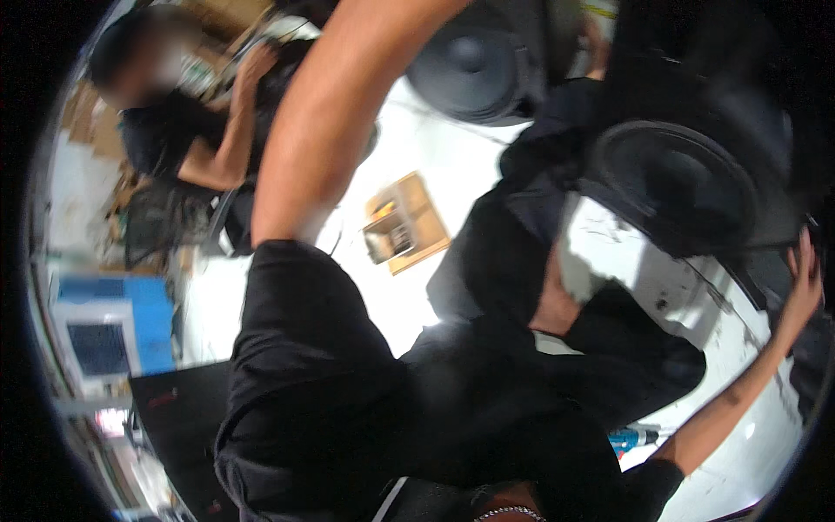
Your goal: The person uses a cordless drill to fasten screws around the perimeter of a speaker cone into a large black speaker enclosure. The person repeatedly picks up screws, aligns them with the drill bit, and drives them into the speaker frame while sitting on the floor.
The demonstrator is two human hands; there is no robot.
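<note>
Separating speaker [678, 187] from cardboard [428, 230]: bent leg [497, 252].

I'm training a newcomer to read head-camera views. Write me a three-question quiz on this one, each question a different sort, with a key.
1. True or false: the person's left hand shows in the picture.
2. Where is the blue power tool?
A) On the person's lap
B) On the white floor, near the right forearm
C) On top of a speaker
3. Which large thing is the person's right hand nearest to?

Key
1. False: the left forearm runs out past the top edge.
2. B
3. The black speaker on the right; exact contact is hard to tell.
</note>
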